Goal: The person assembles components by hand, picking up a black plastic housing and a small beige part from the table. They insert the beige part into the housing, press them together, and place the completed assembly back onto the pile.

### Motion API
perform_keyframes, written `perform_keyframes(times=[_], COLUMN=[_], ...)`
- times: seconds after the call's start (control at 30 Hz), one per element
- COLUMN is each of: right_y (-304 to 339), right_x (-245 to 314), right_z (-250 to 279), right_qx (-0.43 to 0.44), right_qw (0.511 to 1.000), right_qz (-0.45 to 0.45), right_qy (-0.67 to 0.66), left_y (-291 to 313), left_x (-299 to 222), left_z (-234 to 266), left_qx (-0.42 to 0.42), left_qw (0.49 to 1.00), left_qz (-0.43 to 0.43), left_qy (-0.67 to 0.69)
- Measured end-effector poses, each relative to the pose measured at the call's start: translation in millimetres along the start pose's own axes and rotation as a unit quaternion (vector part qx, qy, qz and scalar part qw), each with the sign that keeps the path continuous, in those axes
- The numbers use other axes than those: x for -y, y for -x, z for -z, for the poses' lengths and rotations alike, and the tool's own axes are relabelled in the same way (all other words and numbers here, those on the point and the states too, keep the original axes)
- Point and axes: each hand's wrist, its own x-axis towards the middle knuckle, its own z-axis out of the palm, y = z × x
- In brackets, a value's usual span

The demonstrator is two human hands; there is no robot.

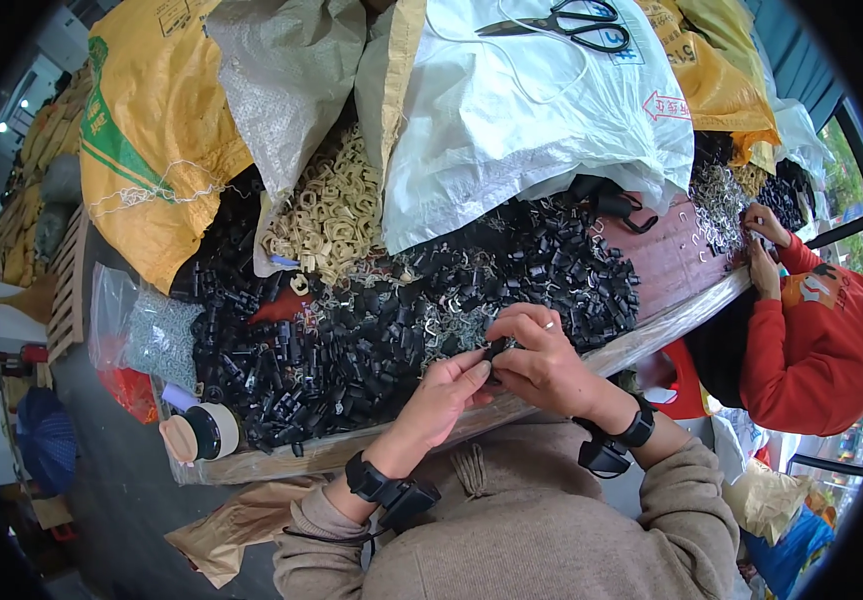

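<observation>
Together, left fingers and right fingers pinch a small black piece between them.

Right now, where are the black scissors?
In the head view, the black scissors lie near the top edge, right of centre, on the white sack, left of the right-hand yellow sack.
</observation>
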Motion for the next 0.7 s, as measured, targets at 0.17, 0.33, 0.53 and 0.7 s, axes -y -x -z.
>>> perform_keyframes(times=[0.17, 0.33, 0.53, 0.7], right_y=[0, -1, -4, -1], right_x=[-1, -1, -4, -15], right_z=[1, 3, 1, 2], right_qx=[0.011, 0.037, 0.021, -0.033], right_qw=[0.999, 0.997, 0.997, 0.995], right_qz=[-0.02, -0.05, -0.039, 0.001], right_qy=[-0.036, -0.047, -0.056, -0.094], left_y=[3, 1, 0, -3], left_x=[-1, 0, -8, -4], left_z=[-7, -3, -2, -1], left_qx=[0.004, 0.018, 0.01, -0.003], left_qw=[1.0, 1.0, 1.0, 0.996], left_qz=[-0.01, 0.006, 0.018, 0.0], left_qy=[-0.025, -0.017, 0.012, 0.085])
